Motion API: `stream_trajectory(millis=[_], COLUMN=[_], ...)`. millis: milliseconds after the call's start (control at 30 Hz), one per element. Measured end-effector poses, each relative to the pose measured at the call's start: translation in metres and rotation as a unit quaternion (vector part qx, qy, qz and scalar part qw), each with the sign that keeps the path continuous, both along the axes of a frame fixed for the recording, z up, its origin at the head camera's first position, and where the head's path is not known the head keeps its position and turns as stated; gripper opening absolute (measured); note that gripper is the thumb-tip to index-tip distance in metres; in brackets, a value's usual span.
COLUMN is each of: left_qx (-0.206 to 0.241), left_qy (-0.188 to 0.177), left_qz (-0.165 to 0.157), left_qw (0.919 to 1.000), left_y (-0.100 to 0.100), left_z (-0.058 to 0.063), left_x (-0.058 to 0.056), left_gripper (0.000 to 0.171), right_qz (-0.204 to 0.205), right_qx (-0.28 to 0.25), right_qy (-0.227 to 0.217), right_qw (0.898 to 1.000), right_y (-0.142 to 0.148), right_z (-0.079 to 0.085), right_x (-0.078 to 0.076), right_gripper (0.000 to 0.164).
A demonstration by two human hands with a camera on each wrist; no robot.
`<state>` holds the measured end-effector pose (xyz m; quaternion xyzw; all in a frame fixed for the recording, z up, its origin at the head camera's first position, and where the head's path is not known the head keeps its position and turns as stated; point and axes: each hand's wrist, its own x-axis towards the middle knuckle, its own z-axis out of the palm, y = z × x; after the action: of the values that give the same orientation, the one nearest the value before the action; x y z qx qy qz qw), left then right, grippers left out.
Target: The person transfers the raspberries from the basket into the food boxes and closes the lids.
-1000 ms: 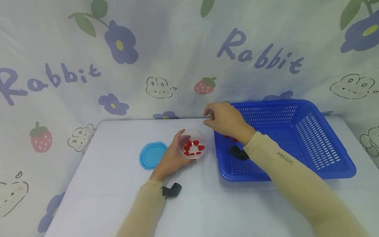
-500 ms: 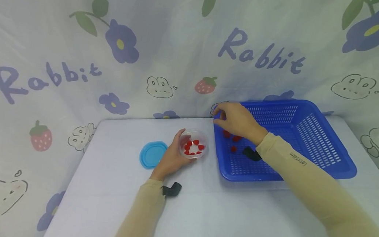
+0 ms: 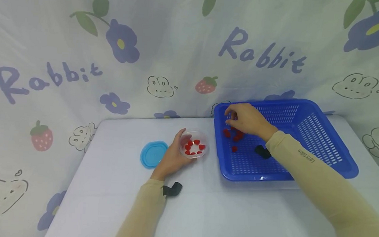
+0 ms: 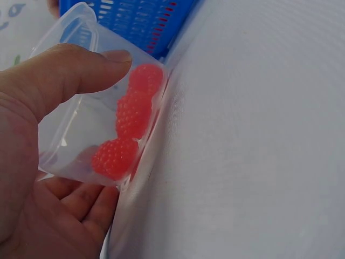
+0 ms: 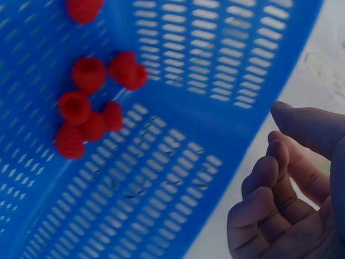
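Left fingers [image 4: 101, 209] grip cup [image 4: 78, 135], berries [image 4: 133, 116] inside | right fingers [image 5: 256, 208] loose, empty; basket [image 3: 238, 177] berries [image 5: 70, 141] left below | lid [image 3: 152, 155] off, beside left fingers

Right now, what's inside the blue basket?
Several red raspberries lie in the blue basket, toward its left end. In the head view, the right sleeve covers part of it, hiding anything beneath.

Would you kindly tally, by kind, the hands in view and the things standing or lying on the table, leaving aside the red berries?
Left hand and right hand: 2
Blue basket: 1
Clear tub: 1
Light blue lid: 1
Total: 5
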<state>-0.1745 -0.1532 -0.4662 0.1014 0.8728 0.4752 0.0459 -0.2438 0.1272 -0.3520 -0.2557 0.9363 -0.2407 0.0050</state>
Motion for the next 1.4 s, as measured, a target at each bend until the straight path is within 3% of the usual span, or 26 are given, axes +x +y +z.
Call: stream_trajectory(millis=[400,700,967,1400], left_qx=[0.0,-0.002,-0.011,-0.012], left_qy=[0.006,0.004,0.011,0.002], left_qz=[-0.006,-0.006,0.005,-0.002], left_qw=[1.0,1.0,0.9999,0.9999], left_y=[0.001,0.0,0.0,0.001], left_z=[0.002,0.004,0.003,0.003], left_x=[0.0,0.001,0.002,0.002], left_gripper=[0.104,0.105,0.104,0.104], right_qz=[0.013,0.03,0.017,0.01], right_qx=[0.021,0.074,0.111,0.176], right_qy=[-0.009,-0.058,-0.094,-0.104], right_qw=[1.0,0.995,0.989,0.979], right_y=[0.026,0.036,0.041,0.038], right_z=[-0.016,-0.023,-0.037,-0.046], right_x=[-0.013,-0.019,-0.027,-0.023], right_gripper=[0.031,0.033,0.036,0.03])
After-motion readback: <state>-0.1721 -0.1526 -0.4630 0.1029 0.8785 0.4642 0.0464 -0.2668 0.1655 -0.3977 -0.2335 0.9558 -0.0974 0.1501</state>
